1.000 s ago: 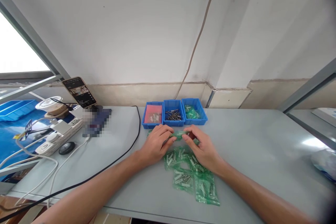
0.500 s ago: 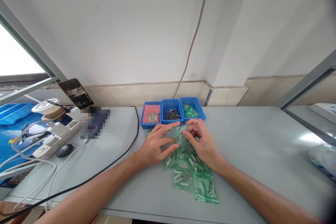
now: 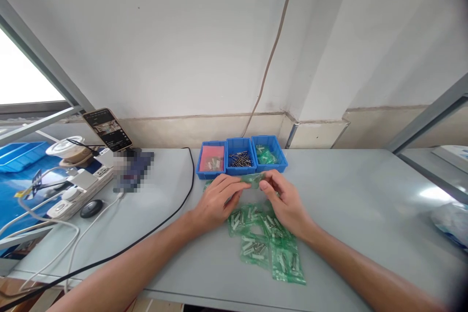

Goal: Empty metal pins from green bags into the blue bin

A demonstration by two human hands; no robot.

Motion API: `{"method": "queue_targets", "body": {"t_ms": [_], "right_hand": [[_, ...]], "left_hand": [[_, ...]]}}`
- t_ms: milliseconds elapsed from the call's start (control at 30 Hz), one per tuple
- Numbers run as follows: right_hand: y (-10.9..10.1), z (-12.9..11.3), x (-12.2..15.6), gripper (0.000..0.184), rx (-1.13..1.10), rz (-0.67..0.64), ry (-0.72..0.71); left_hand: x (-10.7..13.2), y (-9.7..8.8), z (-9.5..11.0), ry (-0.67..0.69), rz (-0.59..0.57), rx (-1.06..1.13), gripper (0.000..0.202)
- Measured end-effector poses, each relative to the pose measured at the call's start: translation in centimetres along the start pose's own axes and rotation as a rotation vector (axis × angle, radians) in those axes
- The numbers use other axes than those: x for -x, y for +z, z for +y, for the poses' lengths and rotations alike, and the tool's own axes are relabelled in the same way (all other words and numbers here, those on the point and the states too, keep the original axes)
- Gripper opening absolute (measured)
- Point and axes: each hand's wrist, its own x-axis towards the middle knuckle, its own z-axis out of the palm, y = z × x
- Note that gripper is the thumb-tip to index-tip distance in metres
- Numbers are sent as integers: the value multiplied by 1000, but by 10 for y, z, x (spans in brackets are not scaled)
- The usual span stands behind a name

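A clear green plastic bag (image 3: 253, 179) is stretched between my two hands, just in front of the blue bins. My left hand (image 3: 221, 200) pinches its left end. On its right end, the thumb and fingers of my right hand (image 3: 283, 199) are closed. What is inside this bag I cannot make out. Below my hands lie several filled green bags (image 3: 255, 248) holding white plugs and metal screws, partly overlapping. The right hand's edge hides part of that pile.
Three blue bins stand by the wall: one with a pink sheet (image 3: 212, 152) and small parts, one with screws (image 3: 240, 159), one with green bags (image 3: 266, 155). At left are a phone (image 3: 107, 129), a power strip (image 3: 68, 204), a black mouse (image 3: 91, 208) and a black cable (image 3: 161, 228).
The held bag has gone from hanging upright to a flatter, narrow strip between the hands. My left fingers have closed onto its left end.
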Motion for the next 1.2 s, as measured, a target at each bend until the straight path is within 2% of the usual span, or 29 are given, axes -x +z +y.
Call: {"method": "queue_targets", "body": {"t_ms": [200,367,600,933,1000,1100,1200], "right_hand": [[1,0,-2,37,47,13,24],[2,0,0,38,49,-37,11],[2,-2,0,28,23,-70,7],[2,1,-1,19,41,-32,-29],[2,0,0,17,48,-36,-38],[2,-2,1,17,57,-68,-43],[2,-4,3,17,68,-115,-53]], "left_hand": [[1,2,0,-29,1,39,42],[2,1,-3,-49,-13,7,40],[3,0,-3,-70,-14,-14,44],[1,-2,2,-73,-40,3,52],[1,-2,2,-76,-36,12,46],[3,1,0,-128,-16,38,41],[7,4,-3,-185,-10,48,52]]}}
